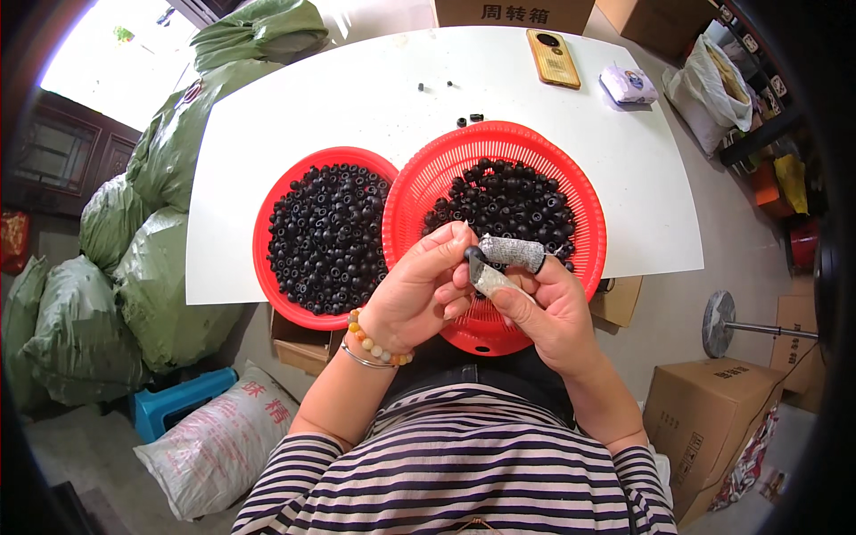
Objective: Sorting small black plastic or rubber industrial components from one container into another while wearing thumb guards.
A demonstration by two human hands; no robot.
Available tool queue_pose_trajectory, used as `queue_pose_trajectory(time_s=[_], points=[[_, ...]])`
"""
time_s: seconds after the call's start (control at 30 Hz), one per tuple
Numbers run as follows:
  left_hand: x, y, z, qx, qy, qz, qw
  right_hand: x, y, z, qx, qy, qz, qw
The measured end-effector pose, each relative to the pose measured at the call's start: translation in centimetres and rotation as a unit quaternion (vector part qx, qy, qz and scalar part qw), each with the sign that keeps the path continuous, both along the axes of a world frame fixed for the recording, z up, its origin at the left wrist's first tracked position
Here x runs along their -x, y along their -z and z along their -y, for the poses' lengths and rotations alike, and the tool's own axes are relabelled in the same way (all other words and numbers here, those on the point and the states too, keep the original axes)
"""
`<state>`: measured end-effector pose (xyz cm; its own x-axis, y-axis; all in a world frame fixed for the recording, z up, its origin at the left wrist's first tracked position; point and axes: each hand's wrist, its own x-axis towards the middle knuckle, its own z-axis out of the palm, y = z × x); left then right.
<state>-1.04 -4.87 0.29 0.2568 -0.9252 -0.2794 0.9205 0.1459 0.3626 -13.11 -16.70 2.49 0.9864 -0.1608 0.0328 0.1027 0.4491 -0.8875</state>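
Observation:
My left hand [432, 276] pinches a small round black part [473, 254] between its fingers, over the near side of a red slotted basket [584, 192]. In my right hand [553, 312] is a small tool [493, 280] with a pale, wrapped-looking grip and a dark flat end. That end meets the black part. A grey knitted sleeve [513, 252] covers my right index finger. The slotted basket holds many black parts [508, 196] like the pinched one, some showing round holes. More black parts [325, 232] fill a second red basket [263, 254] to the left.
Both baskets are at the near edge of a white table [651, 214]. A few black bits [462, 122] lie beyond them. Farther off are a phone [553, 59] and a tissue pack [629, 85]. Green sacks [152, 285] crowd the left; a carton [713, 428] stands at right.

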Motion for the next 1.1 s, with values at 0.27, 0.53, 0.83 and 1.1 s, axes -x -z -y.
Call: queue_pose_trajectory(time_s=[0.27,0.53,0.83,1.1], points=[[-0.01,0.09,0.04,0.006,-0.001,-0.032,0.999,0.1,0.35,-0.01,0.033,0.04,-0.02,0.998],[-0.11,-0.41,0.15,-0.011,0.003,-0.053,0.999,0.21,0.08,-0.23,0.021,0.035,-0.017,0.999],[0.09,-0.16,0.1,-0.043,0.003,-0.025,0.999,-0.04,0.25,-0.23,0.014,0.012,0.005,1.0],[0.08,-0.28,0.12,-0.061,0.01,-0.009,0.998,0.05,0.42,-0.16,0.034,0.01,0.002,0.999]])
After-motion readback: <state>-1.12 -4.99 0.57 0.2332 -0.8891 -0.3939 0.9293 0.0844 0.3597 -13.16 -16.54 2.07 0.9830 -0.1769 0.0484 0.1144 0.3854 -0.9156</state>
